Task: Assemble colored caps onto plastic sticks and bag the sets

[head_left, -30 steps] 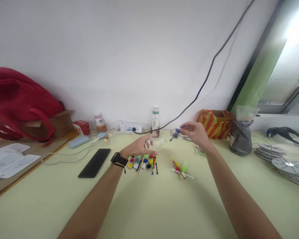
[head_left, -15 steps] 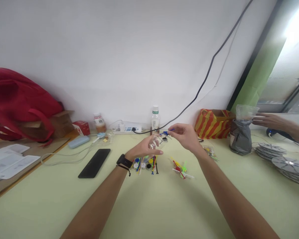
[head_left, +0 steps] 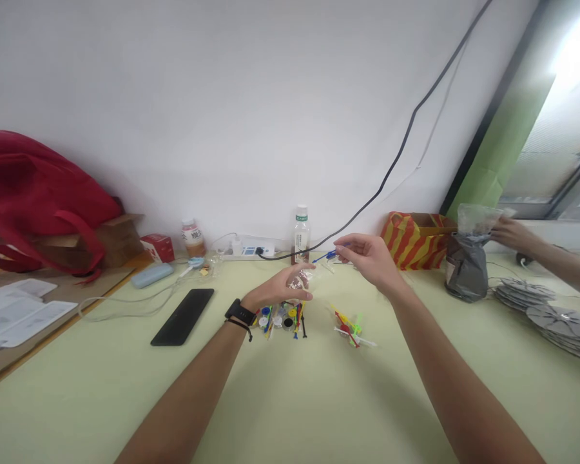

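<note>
head view: my left hand (head_left: 272, 288) grips clear plastic (head_left: 303, 278), likely to steady it; my right hand (head_left: 370, 256), apart, pinches a blue stick (head_left: 323, 257), seemingly leaving its tip free.

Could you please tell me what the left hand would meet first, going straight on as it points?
Probably the blue piece held by the right hand, just past the left hand; depth is unclear, so the left could pass beneath.

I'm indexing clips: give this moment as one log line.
left hand: holding clear plastic | right hand: blue piece, pinched | table: multicolored pieces
</note>
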A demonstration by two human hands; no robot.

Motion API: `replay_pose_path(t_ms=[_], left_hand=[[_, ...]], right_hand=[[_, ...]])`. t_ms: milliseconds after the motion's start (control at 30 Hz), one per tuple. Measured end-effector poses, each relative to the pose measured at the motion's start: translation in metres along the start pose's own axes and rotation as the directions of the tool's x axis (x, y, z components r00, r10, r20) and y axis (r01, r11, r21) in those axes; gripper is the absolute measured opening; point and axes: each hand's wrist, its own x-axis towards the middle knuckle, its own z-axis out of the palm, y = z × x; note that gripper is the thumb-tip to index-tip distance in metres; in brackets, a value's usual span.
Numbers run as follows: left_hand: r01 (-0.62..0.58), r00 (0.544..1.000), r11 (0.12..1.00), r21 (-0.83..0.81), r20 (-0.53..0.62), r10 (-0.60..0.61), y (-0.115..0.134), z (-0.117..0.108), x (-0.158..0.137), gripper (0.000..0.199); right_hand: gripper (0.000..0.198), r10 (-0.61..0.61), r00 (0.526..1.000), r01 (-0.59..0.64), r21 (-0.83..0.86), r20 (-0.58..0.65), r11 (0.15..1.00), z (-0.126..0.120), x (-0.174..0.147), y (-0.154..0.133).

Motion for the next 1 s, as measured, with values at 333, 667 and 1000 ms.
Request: replay_pose_path(t_ms=[333,667,1000], left_hand=[[0.059,0.984,0.975,-0.212,0.174,-0.022,0.008,0.004,-0.002,0.075],[0.004,0.994,0.976,-0.217,0.107,0.02,0.005,0.003,0.001,0.069],[-0.036,0.999,0.988,-0.151,-0.016,0.033,-0.001,0.002,0.005,0.069]], right_hand=[[0.032,0.061,0.97,-0.038,-0.101,0.237,0.994,0.005,-0.001,0.001],[0.035,0.069,0.894,-0.025,-0.104,0.444,0.994,0.0,-0.011,-0.012],[0.016,-0.061,0.923,0.175,-0.276,0.379,0.945,-0.003,-0.004,0.002]])
